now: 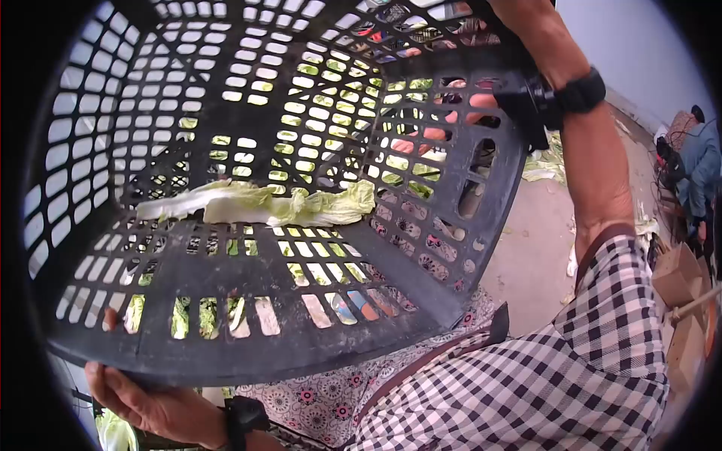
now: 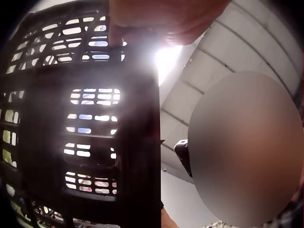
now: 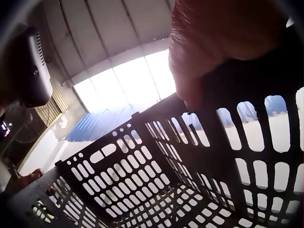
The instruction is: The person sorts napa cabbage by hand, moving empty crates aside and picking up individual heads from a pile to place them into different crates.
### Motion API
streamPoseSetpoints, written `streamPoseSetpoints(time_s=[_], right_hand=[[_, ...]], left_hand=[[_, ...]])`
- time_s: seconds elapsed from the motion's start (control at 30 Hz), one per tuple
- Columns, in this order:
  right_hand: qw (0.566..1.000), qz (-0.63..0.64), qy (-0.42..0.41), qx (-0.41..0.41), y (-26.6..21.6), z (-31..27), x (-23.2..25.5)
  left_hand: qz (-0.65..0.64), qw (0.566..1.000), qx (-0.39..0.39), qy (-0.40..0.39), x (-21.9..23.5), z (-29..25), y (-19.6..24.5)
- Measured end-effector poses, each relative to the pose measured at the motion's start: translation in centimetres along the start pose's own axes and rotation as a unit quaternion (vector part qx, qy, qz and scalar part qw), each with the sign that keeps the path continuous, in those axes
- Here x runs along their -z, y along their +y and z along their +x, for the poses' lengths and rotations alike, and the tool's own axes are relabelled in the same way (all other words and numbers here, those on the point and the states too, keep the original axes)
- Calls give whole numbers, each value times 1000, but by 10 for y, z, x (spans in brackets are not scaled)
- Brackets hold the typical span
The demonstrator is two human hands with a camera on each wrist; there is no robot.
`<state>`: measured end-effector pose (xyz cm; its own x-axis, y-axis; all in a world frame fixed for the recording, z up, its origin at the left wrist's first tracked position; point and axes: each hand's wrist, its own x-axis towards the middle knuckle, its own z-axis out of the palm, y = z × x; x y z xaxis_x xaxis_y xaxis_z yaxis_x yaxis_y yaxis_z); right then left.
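Note:
A black slatted plastic crate point(image 1: 226, 361) is held up tilted in the head view, its open side facing the camera. Pale green cabbage leaves point(image 1: 286, 208) lie inside it. My left hand point(image 1: 162, 410) grips the lower rim at the left, and in the left wrist view the hand point(image 2: 166, 21) covers the crate's point(image 2: 45, 118) upper edge. At the top right, my right hand point(image 1: 526, 19) is partly cut off by the frame; the right wrist view has the hand point(image 3: 213, 47) holding the crate's point(image 3: 218, 90) rim, most fingers hidden.
More cabbage leaves show through the slots, and loose leaves point(image 1: 545, 165) lie on the floor point(image 1: 519, 248). A person in blue point(image 1: 699, 165) is at the far right, near cardboard boxes point(image 1: 677, 274). Pinkish shapes behind the crate's right wall are unclear.

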<state>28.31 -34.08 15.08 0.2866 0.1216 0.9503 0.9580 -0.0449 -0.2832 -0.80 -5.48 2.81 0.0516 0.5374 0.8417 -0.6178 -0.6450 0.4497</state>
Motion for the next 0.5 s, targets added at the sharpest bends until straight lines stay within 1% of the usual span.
streamPoseSetpoints(time_s=[0.03, 0.1, 0.13, 0.23, 0.27, 0.3, 0.37, 0.4, 0.43, 0.47, 0.5], right_hand=[[999, 25, 18, 28, 20, -12, 8], [998, 25, 50, 9, 18, -29, 7], [999, 23, 42, 19, 15, -31, 6], [998, 50, 17, 18, 14, -30, 4], [998, 59, 6, 12, 17, -26, 3], [996, 79, 3, 31, 10, -23, -1], [995, 40, 0, 89, 8, -7, -18], [996, 20, -19, 79, -4, 0, -24], [993, -20, -19, 111, -4, 9, -28], [992, -6, -31, 124, 2, 18, -33], [989, 10, -39, 142, 6, 23, -29]], left_hand=[[10, 999, -35, 27, -14, -29, 0], [19, 999, -37, 23, -16, -29, 5], [16, 998, -44, 29, -16, -30, 3], [98, 991, -71, 55, -25, -27, 4], [175, 983, -46, 25, -33, -37, 4], [156, 987, 39, 0, -22, -41, -2], [83, 994, 65, -8, -29, -55, -3], [27, 996, 84, 3, -26, -54, -3], [-28, 994, 102, 13, -23, -52, -3], [-84, 989, 120, 23, -24, -48, -4], [-94, 989, 112, 14, -30, -47, -1]])
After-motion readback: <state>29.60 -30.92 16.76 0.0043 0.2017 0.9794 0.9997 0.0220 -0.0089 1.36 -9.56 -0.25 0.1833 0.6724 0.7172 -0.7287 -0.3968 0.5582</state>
